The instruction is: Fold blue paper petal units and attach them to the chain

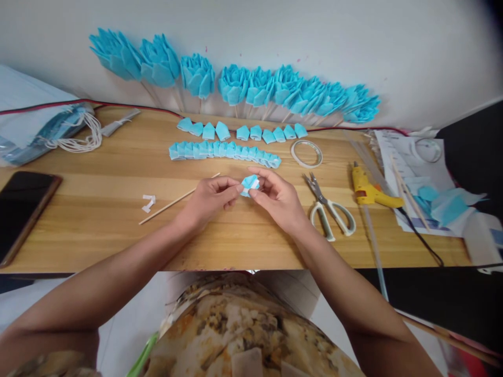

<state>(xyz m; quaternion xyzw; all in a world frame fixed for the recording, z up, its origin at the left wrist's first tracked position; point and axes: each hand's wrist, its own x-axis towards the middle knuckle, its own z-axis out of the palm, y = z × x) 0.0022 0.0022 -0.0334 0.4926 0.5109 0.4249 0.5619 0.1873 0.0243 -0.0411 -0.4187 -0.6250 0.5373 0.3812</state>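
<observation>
1. I'm at a small craft-making spot, whether home or workshop I cannot tell, with the plain white wall [275,26] at twelve o'clock.
2. Along it lean bright-blue layered handmade flowers [198,76] on thin wooden sticks [200,106], behind rows of folded light-blue petals [223,150].
3. Towards three o'clock, I have white-handled metal scissors [322,199] and a yellow pistol-shaped glue gun [365,192] on my wood-grain tabletop [98,173].
</observation>
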